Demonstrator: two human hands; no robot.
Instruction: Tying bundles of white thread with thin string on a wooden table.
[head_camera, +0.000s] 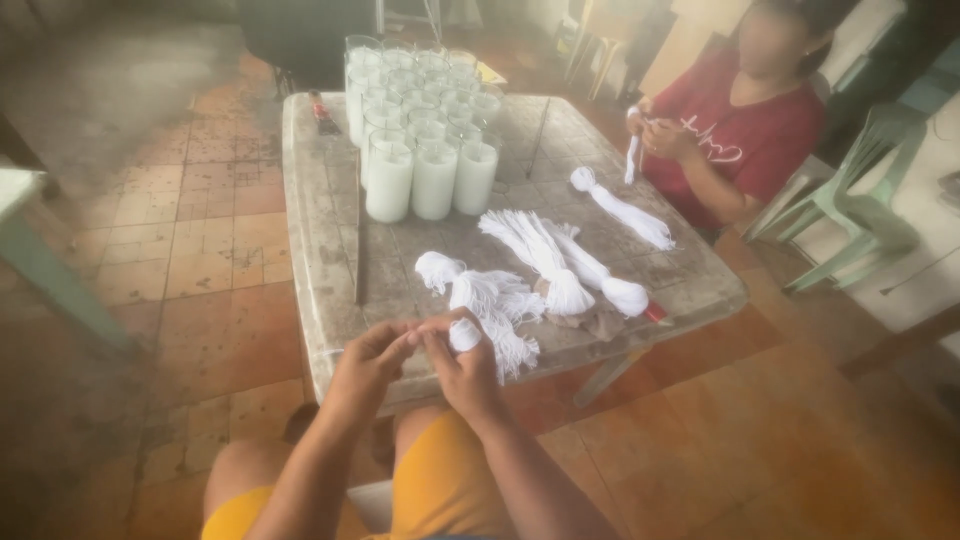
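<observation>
My right hand (465, 372) grips a bundle of white string (497, 338) at its rounded tied end, over the near edge of the worn table (330, 240). My left hand (375, 355) pinches at the same bundle's end, fingertips touching the right hand's. Two more white bundles (470, 285) lie just beyond my hands, and others (545, 255) lie fanned out mid-table.
Several glass jars filled with white wax (420, 130) stand grouped at the table's far left. A person in a red shirt (740, 130) sits across at the right, handling white string (632, 155). Another bundle (620, 205) lies near them. Green plastic chairs (850, 190) stand right.
</observation>
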